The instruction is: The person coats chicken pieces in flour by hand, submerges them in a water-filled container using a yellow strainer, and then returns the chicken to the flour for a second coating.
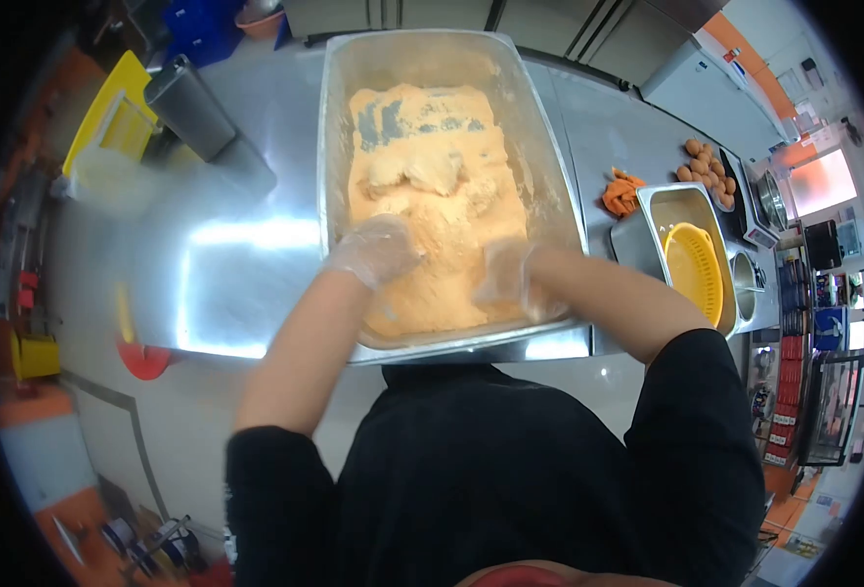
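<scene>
A deep metal tray [336, 117] holds a layer of orange-yellow powder [432, 293], with coated pieces [432, 173] lying around its middle. My left hand [378, 251], in a clear plastic glove, touches the powder at the tray's left side, just below the pieces. On the right, my right hand [508, 271], also gloved, is down at the powder near the tray's right wall. Its fingers are blurred. Glove, powder and blur hide whether either hand holds anything. Grey tray bottom shows through the powder at the far end.
Right of the tray stand a metal pan [653, 210] with a yellow basket [693, 269], an orange cloth [621, 193], eggs [706, 168] and a scale [759, 235]. A metal container [189, 106] and a yellow board [107, 103] are at the left. The counter edge runs before my body.
</scene>
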A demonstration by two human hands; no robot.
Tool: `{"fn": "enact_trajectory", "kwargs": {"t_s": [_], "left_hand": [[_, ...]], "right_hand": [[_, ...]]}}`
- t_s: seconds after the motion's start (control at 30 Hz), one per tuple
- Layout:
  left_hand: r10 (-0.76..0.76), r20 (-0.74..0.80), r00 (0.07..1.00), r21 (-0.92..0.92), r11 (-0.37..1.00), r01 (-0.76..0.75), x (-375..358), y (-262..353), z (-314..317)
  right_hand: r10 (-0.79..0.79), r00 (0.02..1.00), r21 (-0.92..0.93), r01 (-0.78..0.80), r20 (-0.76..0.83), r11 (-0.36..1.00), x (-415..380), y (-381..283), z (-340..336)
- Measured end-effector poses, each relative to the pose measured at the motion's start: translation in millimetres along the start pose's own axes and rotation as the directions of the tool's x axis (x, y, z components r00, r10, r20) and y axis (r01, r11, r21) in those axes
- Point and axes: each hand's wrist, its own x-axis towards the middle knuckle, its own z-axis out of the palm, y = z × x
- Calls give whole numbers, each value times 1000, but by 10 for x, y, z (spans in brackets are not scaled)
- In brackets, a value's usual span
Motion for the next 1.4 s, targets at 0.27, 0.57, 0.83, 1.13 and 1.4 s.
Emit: {"fn": "enact_trajectory", "kwargs": {"t_s": [0.27,0.57,0.83,1.13,1.4], "left_hand": [[-150,-32,988,-53,988,148,83,-35,-297],[-187,-429,884,-167,978,125,204,-103,-60],[-100,151,983,133,988,80,115,-86,32],[-187,63,980,-71,979,191,-7,31,-181],[-348,-418,839,-304,924,231,272,-154,-82]], "right_hand": [[-326,945,56,325,18,944,338,-990,308],[-354,935,441,331,-30,834,17,-542,-525],[-37,829,-76,-7,-557,997,625,-227,-681],[-296,946,-250,257,-133,933,456,44,-1037],[-507,770,-353,385,-386,853,1078,-700,-953]]}}
